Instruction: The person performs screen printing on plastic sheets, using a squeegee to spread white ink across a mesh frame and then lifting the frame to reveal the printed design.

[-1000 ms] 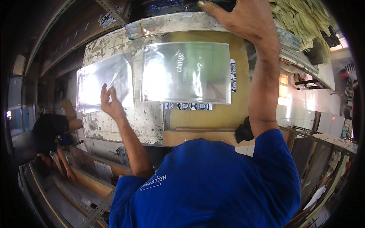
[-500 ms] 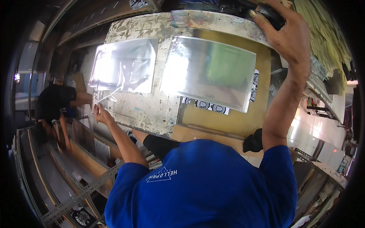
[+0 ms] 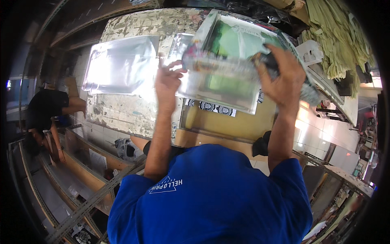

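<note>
A screen printing frame (image 3: 227, 64) with a green-tinted mesh is tilted over the worktable, its near bar blurred by motion. My right hand (image 3: 282, 79) is closed on the right part of that near bar, where a black wrapped piece (image 3: 269, 63) shows under the fingers. By the bar's left end is my left hand (image 3: 168, 81), fingers apart and holding nothing. Below the frame, a clear plastic sheet or bag (image 3: 231, 101) lies over the yellowish board, partly hidden. A second clear plastic bag (image 3: 122, 65) lies flat to the left, shining with glare.
The worktable (image 3: 118, 110) has a worn, paint-stained white top. Black-and-white round printed labels (image 3: 215, 109) lie on the yellowish board (image 3: 211, 124). Yellow-green cloths (image 3: 333, 36) hang at far right. At left another person (image 3: 48, 105) bends beside metal-framed shelves (image 3: 73, 162).
The frame has swung down toward me with my right hand on its bar. My left hand has moved from the left bag's near corner rightward to the frame's left end.
</note>
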`<state>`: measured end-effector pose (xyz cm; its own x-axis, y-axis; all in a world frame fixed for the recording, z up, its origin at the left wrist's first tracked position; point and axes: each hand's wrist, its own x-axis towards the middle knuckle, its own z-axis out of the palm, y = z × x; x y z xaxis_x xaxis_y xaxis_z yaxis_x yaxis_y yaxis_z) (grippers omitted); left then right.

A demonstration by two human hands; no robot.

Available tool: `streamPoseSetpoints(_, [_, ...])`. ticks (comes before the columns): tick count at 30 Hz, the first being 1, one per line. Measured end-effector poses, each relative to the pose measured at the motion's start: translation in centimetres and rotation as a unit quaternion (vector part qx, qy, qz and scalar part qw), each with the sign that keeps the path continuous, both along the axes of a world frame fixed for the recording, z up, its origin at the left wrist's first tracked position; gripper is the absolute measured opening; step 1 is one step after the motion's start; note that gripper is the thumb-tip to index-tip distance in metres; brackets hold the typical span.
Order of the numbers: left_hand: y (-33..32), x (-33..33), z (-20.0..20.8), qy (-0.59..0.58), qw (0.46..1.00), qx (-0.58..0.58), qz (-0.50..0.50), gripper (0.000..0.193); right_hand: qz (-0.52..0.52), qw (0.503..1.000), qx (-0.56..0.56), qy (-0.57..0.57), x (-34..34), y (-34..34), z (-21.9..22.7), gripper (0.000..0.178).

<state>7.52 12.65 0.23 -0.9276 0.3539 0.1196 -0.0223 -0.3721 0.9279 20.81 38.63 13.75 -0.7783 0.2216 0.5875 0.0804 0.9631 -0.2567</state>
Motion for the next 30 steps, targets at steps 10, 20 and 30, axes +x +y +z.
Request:
streamPoseSetpoints(10, [-1.4,7.7,-11.3,0.093,0.962,-0.258,0.004,0.085,0.058,0.908,-0.395,-0.129,2.6,-0.1,-15.8,0.040])
streamPoseSetpoints(20, [-2.2,7.7,-14.0,0.300,0.827,-0.467,0.087,0.087,-0.050,0.954,-0.100,-0.279,1.1,-0.6,-20.8,0.081])
streamPoseSetpoints(30, [-2.3,8.1,-14.0,0.278,0.846,-0.447,0.084,0.084,-0.070,0.981,-0.052,-0.175,-8.4,10.2,-22.2,0.069])
